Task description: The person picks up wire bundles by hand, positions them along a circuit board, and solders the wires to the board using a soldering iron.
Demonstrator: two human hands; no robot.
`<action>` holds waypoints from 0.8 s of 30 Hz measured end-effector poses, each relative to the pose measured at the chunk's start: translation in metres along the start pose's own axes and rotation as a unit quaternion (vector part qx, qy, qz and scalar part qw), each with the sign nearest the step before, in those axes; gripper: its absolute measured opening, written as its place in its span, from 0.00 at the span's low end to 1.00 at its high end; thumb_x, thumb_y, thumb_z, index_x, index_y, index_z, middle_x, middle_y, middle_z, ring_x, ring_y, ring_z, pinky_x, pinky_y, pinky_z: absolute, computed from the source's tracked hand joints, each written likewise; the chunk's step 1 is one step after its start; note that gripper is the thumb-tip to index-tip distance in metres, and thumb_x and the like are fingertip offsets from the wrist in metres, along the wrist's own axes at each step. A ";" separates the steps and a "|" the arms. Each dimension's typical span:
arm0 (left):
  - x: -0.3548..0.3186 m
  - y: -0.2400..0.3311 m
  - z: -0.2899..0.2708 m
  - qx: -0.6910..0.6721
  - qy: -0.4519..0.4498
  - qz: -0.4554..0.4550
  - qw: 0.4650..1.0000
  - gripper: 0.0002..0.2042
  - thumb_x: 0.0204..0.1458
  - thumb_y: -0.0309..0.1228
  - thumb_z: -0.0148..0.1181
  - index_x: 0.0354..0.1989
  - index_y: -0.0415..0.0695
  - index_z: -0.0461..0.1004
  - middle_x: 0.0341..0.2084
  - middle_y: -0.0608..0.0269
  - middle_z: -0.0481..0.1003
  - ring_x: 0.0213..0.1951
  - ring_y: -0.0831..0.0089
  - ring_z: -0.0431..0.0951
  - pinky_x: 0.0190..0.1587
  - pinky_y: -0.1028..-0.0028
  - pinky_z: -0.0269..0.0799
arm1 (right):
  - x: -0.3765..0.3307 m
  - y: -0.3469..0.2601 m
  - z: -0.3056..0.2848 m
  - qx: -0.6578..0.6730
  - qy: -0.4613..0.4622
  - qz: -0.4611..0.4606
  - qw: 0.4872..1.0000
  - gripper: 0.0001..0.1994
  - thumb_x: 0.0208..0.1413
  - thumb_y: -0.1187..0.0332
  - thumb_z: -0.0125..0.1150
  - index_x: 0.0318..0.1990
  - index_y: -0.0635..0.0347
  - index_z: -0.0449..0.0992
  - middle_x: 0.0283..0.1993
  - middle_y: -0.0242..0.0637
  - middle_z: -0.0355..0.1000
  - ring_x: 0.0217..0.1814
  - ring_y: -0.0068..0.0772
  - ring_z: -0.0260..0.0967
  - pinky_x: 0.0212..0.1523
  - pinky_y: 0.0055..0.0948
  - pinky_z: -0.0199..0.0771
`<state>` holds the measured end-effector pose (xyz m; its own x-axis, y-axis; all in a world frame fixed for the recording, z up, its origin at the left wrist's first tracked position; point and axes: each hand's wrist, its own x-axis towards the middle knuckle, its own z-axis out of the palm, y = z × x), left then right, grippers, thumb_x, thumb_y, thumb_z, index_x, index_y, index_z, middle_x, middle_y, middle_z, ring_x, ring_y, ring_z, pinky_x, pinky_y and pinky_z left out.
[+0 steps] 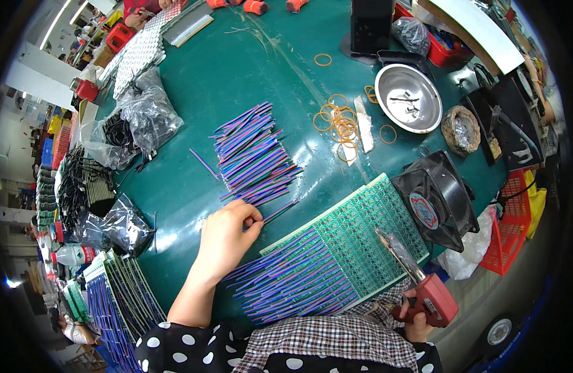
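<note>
My left hand [230, 231] is closed in a pinch, with a short blue-and-pink wire [280, 210] sticking out from its fingertips. Just beyond it lies a loose pile of cut wires [255, 149] in blue, pink and black. A red soldering gun [437, 299] is gripped in my right hand [417, 324], its metal tip pointing up and left over a green circuit board panel [367, 230]. Rows of wires [299, 276] attached to the panel's left half hang out past its left edge. My palm hides the near end of the pinched wire.
Right of the panel stands a black fan [437, 202]. Farther back are rubber bands [342, 124], a metal bowl [409, 98] and a brown ring-shaped holder [460, 130]. Plastic bags [146, 109] and a wired board stack [122, 292] sit left. A co-worker's hand [136, 20] shows far left.
</note>
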<state>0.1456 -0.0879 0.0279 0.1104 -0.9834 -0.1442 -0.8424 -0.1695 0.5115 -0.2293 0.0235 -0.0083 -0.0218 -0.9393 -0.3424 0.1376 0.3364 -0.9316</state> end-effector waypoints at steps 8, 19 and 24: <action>0.017 0.016 0.021 0.063 0.081 0.165 0.981 0.07 0.43 0.24 0.64 0.31 0.38 0.76 0.27 0.57 0.74 0.30 0.61 0.77 0.33 0.67 0.72 | 0.002 -0.007 0.002 0.021 -0.011 0.042 0.999 0.38 0.44 0.44 0.69 0.57 0.60 0.65 0.52 0.41 0.69 0.32 0.27 0.65 0.32 0.26 0.66; 0.027 0.009 0.015 -0.242 -0.049 -0.012 0.969 0.05 0.51 0.21 0.57 0.36 0.35 0.75 0.28 0.59 0.76 0.30 0.73 0.77 0.35 0.75 0.73 | 0.002 -0.007 0.004 0.003 -0.024 0.031 0.999 0.40 0.44 0.42 0.69 0.57 0.62 0.64 0.51 0.42 0.71 0.31 0.27 0.67 0.31 0.26 0.67; 0.030 0.004 0.010 -0.465 -0.098 -0.119 0.872 0.11 0.53 0.19 0.58 0.45 0.32 0.71 0.29 0.60 0.76 0.29 0.75 0.79 0.34 0.79 0.75 | 0.004 -0.010 0.006 -0.004 -0.026 0.043 0.999 0.40 0.43 0.42 0.69 0.57 0.61 0.64 0.51 0.41 0.71 0.30 0.26 0.67 0.30 0.26 0.66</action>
<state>0.1403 -0.1176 0.0176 0.0537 -0.8985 -0.4356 -0.0066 -0.4365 0.8997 -0.2245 0.0159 0.0002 0.0419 -0.9092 -0.4142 0.1280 0.4160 -0.9003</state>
